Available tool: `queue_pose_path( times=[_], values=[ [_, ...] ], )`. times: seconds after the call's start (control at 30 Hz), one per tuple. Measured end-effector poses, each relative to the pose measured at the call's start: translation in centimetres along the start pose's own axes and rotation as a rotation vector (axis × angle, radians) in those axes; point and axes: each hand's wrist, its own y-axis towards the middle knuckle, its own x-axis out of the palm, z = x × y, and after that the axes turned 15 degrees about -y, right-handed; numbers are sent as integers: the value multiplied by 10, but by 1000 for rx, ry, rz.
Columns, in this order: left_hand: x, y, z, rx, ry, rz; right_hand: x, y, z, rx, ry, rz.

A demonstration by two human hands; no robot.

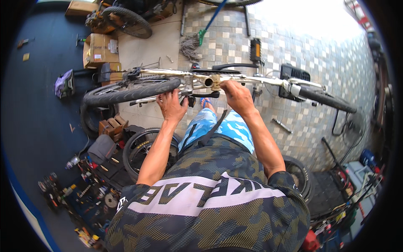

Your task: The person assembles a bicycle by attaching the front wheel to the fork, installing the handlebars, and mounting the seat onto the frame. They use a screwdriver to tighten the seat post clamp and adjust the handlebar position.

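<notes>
Head view, bike: The bike frame lies flat across the middle of the picture, right in front of you, above the tiled floor. It is silver and shiny.
Head view, left hand: Your left hand is curled around a dark part under the frame, near the black crank arm. The fingers are wrapped shut, but you cannot tell just which part they hold.
Head view, right hand: Your right hand is closed on the frame tube, just beside the round hole in the middle of the frame.
Head view, wheel: A black tyre sits at the left end of the frame, near your left hand.
Head view, how it feels: The frame looks hard and stiff, so it will not bend. It is probably heavy and long, so it can tip to one end. The shiny metal may be slippery.
Head view, where to hold: Hold near the middle, one hand on each side of the round hole. Keep fingers off the tyre and the crank arm, which can turn.
Head view, things around: A spare wheel stands by your left leg. Small tools lie low on the left. A cardboard box sits at the top left.
</notes>
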Motion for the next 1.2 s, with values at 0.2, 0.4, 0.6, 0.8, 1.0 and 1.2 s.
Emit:
queue_pose_path(
  times=[0.2,0.4,0.6,0.8,1.0,1.2],
  values=[
    [-6,-6,-9,50,-187,24,-28,6,-44,114,-32,36],
    [-18,-23,-41,355,-477,30,-12,15,-94,175,-295,119],
    [-63,-100,-139,383,-921,-130,17,-29,-143,394,-409,206],
    [6,-219,-327,-206,-1012,-307,51,-34,-203,333,-598,-11],
    [57,-338,-448,-691,-920,-250,82,-41,-222,357,-632,-162],
    [106,-383,-458,-859,-995,-290,88,-57,-232,379,-707,-227]
  ],
)
